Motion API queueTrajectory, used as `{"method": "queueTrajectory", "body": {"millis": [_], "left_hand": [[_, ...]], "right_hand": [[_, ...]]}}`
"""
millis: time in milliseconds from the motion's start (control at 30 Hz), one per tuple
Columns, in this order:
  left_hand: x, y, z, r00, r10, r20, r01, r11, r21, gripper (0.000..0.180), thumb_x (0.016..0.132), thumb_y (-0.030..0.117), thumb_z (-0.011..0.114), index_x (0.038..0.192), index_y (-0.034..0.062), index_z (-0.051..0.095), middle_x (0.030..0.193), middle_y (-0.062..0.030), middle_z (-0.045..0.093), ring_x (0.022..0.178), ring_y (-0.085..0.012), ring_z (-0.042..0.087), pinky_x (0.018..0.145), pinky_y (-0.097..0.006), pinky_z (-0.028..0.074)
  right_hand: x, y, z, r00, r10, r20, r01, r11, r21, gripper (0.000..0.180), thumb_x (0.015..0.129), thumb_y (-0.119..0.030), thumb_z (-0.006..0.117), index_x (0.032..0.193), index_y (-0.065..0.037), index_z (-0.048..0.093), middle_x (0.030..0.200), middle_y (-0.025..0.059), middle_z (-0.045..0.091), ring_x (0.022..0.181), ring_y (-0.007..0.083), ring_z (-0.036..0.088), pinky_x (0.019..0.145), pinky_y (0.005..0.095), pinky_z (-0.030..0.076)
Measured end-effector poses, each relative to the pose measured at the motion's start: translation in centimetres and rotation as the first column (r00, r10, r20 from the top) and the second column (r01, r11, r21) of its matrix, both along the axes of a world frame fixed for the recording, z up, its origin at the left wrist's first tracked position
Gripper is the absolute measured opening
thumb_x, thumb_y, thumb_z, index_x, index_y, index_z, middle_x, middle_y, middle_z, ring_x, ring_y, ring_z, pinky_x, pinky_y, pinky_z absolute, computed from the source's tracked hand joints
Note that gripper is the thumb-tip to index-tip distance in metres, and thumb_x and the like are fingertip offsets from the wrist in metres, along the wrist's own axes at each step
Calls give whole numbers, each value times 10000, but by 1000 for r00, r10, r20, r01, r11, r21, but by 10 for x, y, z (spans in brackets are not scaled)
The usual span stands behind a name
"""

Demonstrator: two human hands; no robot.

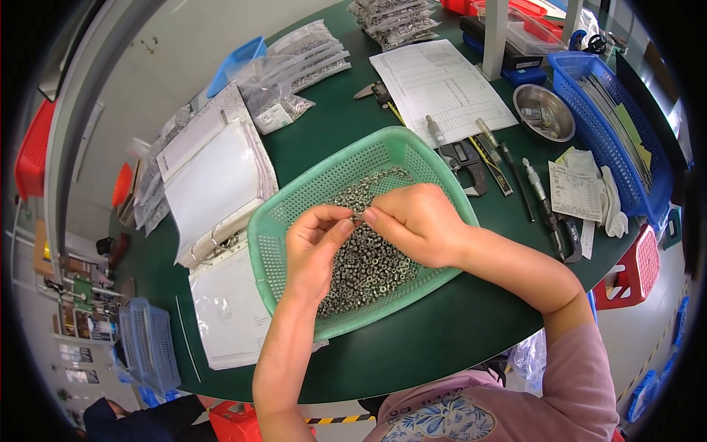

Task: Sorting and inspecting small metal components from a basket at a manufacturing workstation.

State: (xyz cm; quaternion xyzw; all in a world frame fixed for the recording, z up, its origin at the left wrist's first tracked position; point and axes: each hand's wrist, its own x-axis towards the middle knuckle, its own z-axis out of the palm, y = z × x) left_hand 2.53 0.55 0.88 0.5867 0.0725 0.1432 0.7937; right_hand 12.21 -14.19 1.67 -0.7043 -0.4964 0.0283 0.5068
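Observation:
A green perforated plastic basket (269, 210) sits on the table in front of me, holding a heap of small silvery metal parts (368, 269) that look like nuts or short collars. Over the heap, my left hand (313, 247) and my right hand (427, 225) meet fingertip to fingertip. Thumb and forefinger of each hand are closed in a pinch on one small metal part (358, 217) between them. Fingertips cover most of it, so its exact shape is hard to make out.
Left of the basket lies an open ring binder (213, 180); bagged metal parts (305, 55) are behind it. Printed sheets (442, 85), a digital micrometer (464, 162) and a caliper (379, 93) lie beyond. To the right are a steel bowl (543, 112), blue basket (582, 62) and white gloves (610, 199).

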Motion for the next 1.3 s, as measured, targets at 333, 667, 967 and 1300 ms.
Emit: {"method": "queueTrajectory", "body": {"millis": [333,667,967,1300], "left_hand": [[1,4,2,993,67,-96,-48,981,189,113,734,-11,625,845,4,620,792,-56,613,719,-104,566,653,-209,464],[14,-5,-14,996,86,32,-90,988,124,88,724,20,629,805,-8,611,750,-45,604,697,-92,560,635,-215,460],[15,-8,-16,992,65,106,-74,995,74,82,684,-43,636,748,-8,597,711,-57,594,655,-104,562,593,-220,466],[18,-10,-21,983,-50,177,38,997,70,82,664,-41,651,718,-18,595,671,-52,593,624,-91,552,549,-211,445]], "right_hand": [[0,3,12,993,38,-108,-54,986,-156,315,851,-228,436,634,-9,499,587,193,490,559,374,477,514,427,368],[1,-7,-18,986,-90,-140,98,994,54,364,881,-212,414,568,-56,314,520,-14,277,487,78,255,444,272,184],[7,0,-23,997,54,-48,-50,996,68,367,892,-205,381,569,-52,297,513,-13,272,485,75,260,443,270,178],[8,-1,-25,994,87,-67,-88,996,-5,359,900,-205,372,578,-57,310,526,-16,272,490,78,263,449,267,176]]}}
